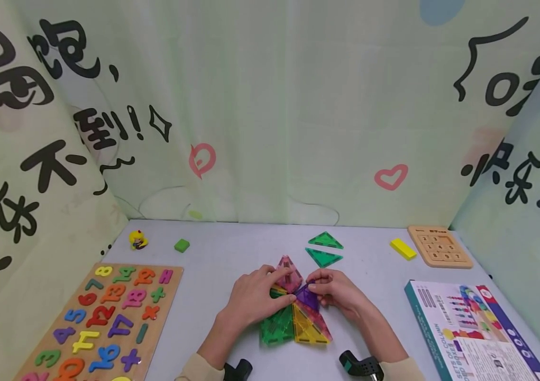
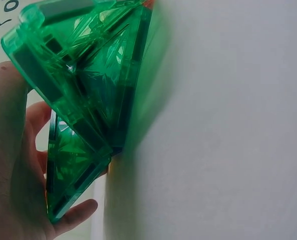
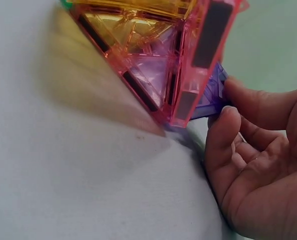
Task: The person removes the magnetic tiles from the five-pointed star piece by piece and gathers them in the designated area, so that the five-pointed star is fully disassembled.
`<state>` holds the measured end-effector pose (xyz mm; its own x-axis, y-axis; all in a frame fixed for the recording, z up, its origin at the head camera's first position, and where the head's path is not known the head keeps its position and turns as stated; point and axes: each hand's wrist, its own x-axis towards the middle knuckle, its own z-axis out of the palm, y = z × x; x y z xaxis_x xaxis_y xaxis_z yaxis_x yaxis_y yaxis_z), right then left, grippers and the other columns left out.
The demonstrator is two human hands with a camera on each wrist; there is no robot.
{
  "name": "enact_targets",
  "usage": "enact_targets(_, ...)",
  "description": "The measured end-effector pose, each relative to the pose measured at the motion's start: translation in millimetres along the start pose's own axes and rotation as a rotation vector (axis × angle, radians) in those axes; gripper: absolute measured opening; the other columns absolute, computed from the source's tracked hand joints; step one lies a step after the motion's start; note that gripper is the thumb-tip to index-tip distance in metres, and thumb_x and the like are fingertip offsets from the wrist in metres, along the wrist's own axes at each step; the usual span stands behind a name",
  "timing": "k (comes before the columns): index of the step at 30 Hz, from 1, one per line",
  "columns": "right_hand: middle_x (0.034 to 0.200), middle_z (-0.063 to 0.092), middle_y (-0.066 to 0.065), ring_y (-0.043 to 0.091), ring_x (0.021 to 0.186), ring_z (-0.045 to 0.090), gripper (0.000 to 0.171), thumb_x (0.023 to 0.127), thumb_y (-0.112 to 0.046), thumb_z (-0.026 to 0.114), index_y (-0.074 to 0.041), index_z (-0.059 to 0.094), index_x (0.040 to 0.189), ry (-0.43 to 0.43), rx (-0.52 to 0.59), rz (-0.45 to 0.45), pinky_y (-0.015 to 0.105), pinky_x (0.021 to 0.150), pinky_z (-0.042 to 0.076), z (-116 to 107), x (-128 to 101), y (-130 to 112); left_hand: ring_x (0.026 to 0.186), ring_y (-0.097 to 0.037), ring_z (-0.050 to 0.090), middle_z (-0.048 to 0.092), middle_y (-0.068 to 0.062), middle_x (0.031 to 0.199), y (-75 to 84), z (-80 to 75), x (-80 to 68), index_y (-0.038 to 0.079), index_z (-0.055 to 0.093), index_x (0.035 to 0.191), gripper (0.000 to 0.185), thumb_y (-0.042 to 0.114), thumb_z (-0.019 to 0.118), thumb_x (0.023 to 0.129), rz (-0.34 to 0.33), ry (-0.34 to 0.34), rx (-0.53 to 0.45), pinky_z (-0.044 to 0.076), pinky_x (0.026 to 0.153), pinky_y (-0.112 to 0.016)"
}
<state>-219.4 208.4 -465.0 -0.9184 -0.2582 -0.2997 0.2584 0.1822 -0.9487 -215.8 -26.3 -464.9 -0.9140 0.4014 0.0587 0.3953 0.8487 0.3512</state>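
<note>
My tile cluster (image 2: 86,75), nearest the left wrist camera, is mid-way across the white table (image 1: 222,248). My left hand (image 1: 255,291), thumb and fingers apart, holds it; my right hand (image 1: 341,292) pinches the purple tile (image 1: 309,297). I'm likely fitting that tile; next calls for aligning edges.

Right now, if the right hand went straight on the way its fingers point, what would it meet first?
Past the purple tile that it pinches, the right hand would probably first meet the pink tile by the left hand, though depth is hard to judge in the head view.
</note>
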Motion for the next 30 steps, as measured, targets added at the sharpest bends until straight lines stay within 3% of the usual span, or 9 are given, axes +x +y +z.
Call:
enact_targets(12, 0.085, 0.058, -0.002, 0.011, 0.070, 0.052, 0.016, 0.096, -0.009, 0.060, -0.002, 0.055, 0.110, 0.041, 0.152, -0.012, 0.020, 0.065, 0.049, -3.3, -6.0, 6.5, 0.102, -0.024, 0.063, 0.059, -0.001, 0.133, -1.6, 0.9, 0.7, 0.051, 0.041, 0.145, 0.065, 0.075, 0.051, 0.086, 0.008, -0.004, -0.011, 0.052, 0.086, -0.047)
enact_targets(21, 0.088, 0.061, 0.000, 0.014, 0.074, 0.058, 0.021, 0.094, -0.010, 0.064, -0.003, 0.057, 0.112, 0.217, 0.301, 0.058, 0.023, 0.069, 0.055, -7.7, -11.3, 6.3, 0.102, -0.024, 0.062, 0.059, -0.002, 0.132, -0.8, 1.5, 0.7, 0.053, 0.041, 0.144, 0.064, 0.075, 0.052, 0.085, 0.003, -0.017, -0.025, 0.051, 0.088, -0.048)
enact_targets(30, 0.088, 0.065, 0.004, 0.014, 0.074, 0.062, 0.030, 0.094, -0.014, 0.066, 0.003, 0.058, 0.117, 0.365, 0.138, 0.036, 0.022, 0.069, 0.057, -10.7, -12.5, 6.0, 0.106, -0.024, 0.062, 0.059, -0.002, 0.134, 0.0, 0.7, 0.1, 0.053, 0.040, 0.144, 0.064, 0.074, 0.053, 0.085, -0.004, -0.016, -0.020, 0.051, 0.090, -0.050)
